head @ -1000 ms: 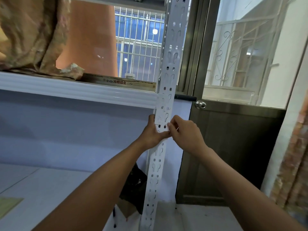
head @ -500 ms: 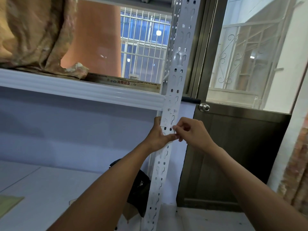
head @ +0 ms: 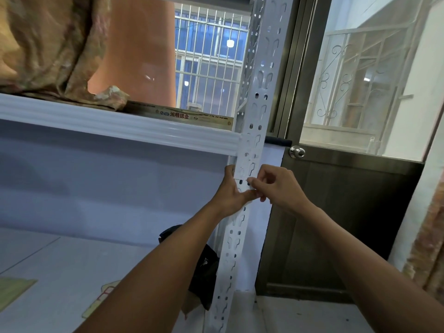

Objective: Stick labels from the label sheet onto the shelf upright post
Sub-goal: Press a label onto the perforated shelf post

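Note:
The white perforated upright post runs from the top centre down to the floor. My left hand grips it from the left just below the shelf beam, fingers behind it and thumb across its front. My right hand comes in from the right with curled fingers and pinches a small white label against the post's face, right above my left thumb. Both hands touch each other at the post. The label sheet itself is not something I can make out.
A white shelf beam meets the post, with crumpled brown cloth and a flat printed box on top. A dark door with a round knob stands right of the post. A black bag lies beside the post's foot.
Both hands have stayed at the same spot on the post. My right fingertips have worked slightly along the label. My view has shifted a little to the left.

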